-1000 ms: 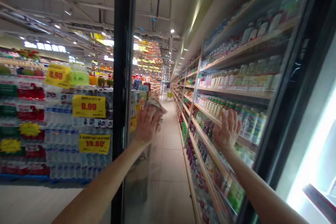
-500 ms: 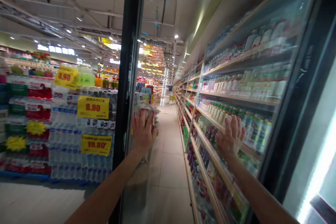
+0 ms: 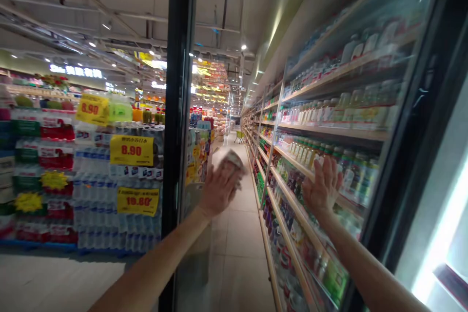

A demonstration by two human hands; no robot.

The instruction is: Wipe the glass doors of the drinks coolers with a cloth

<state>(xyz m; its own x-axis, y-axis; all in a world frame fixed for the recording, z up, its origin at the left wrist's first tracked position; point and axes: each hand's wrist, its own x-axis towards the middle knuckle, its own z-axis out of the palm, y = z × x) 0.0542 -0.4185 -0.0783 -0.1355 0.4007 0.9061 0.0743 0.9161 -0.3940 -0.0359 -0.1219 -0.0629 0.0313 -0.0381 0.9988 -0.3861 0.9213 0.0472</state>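
Observation:
My left hand is pressed over a crumpled pale cloth on the pane of a black-framed glass door. The cloth is blurred and bunches out beyond my fingertips. Farther right, my right hand is raised with its fingers spread and nothing in it. It appears to rest against the same glass, though the contact itself cannot be made out. Through the pane, or mirrored in it, shelves of bottles run into the distance behind both hands.
To the left, stacked drink packs stand on a blue pallet, with yellow price signs on them. The door's right frame slants close beside my right arm, near a bright light strip. A tiled floor shows between.
My left hand and the cloth have moved right across the glass, away from the door's left frame. My right hand has stayed nearly in place.

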